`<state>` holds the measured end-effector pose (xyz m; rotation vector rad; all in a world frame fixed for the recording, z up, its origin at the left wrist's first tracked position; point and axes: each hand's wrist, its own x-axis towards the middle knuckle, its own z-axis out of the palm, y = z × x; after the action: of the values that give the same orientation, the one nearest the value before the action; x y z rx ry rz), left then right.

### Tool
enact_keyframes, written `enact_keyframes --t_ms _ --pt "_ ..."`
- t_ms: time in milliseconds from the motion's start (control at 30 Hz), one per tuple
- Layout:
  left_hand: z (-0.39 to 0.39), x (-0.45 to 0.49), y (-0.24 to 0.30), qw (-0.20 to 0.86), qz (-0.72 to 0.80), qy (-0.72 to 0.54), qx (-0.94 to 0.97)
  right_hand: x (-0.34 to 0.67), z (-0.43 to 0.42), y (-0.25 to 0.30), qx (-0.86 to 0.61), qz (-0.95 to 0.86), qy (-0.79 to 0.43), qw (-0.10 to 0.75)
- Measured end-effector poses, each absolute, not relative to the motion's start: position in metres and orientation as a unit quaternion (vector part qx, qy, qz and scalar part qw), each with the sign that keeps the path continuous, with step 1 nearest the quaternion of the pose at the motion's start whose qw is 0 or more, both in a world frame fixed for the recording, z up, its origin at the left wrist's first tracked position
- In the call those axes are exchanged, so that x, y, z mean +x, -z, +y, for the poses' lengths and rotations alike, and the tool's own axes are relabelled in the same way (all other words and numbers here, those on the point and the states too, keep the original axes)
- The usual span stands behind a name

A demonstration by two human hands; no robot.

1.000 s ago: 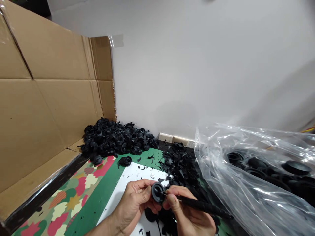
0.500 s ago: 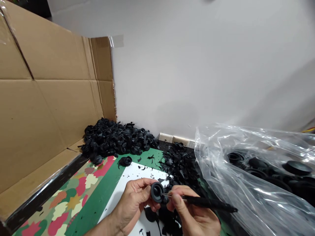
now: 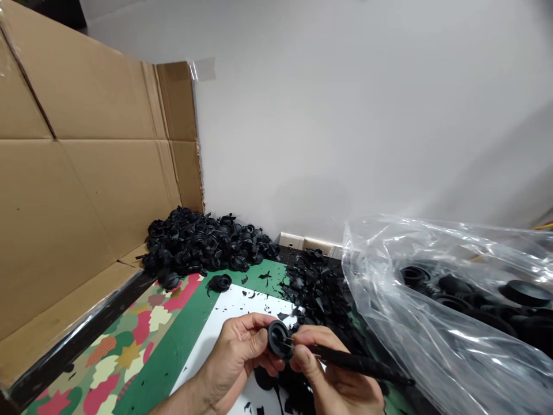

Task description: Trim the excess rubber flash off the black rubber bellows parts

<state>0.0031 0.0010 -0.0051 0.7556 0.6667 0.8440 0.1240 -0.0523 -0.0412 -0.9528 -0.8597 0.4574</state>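
Our left hand (image 3: 237, 351) is clenched around a black rubber ring (image 3: 279, 339), holding it above a white sheet (image 3: 242, 305) with the fingers curled behind its rim. Our right hand (image 3: 332, 369) pinches a black-handled pick (image 3: 358, 364), and its thin metal tip reaches into the ring's centre. Measured from the white sheet, black rubber scraps (image 3: 319, 294) lie heaped just beyond its right corner, and more lie on it beneath our hands. A mound of ribbed black rubber parts (image 3: 203, 248) sits farther back and to the left, against a cardboard sheet (image 3: 86, 173). A clear plastic bag (image 3: 432, 300) of round black caps (image 3: 525, 293) lies to the right, and a camouflage-patterned mat (image 3: 129, 351) runs along the left.
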Motion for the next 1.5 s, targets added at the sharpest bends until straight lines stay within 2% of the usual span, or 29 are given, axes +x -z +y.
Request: enact_keyframes --t_ms 600,833,1033,1167,1333,1500 --pt "-0.001 0.003 0.003 0.781 0.310 -0.388 0.379 0.119 -0.052 0.035 -0.407 -0.441 -0.231 0.766" --pt "-0.004 0.003 0.003 0.779 0.304 -0.387 0.390 0.119 -0.055 0.027 -0.454 -0.492 -0.149 0.728" --pt "-0.002 0.004 0.006 0.793 0.298 -0.395 0.354 0.128 -0.058 0.026 -0.444 -0.435 -0.172 0.764" --pt "0.000 0.003 0.007 0.792 0.312 -0.402 0.337 0.136 -0.058 0.023 -0.514 -0.328 -0.177 0.772" --pt "0.000 0.002 0.007 0.790 0.307 -0.399 0.350 0.142 -0.053 0.019 -0.540 -0.262 -0.235 0.765" --pt "0.001 0.002 0.006 0.791 0.299 -0.389 0.366 0.141 -0.047 0.026 -0.541 -0.248 -0.375 0.711"
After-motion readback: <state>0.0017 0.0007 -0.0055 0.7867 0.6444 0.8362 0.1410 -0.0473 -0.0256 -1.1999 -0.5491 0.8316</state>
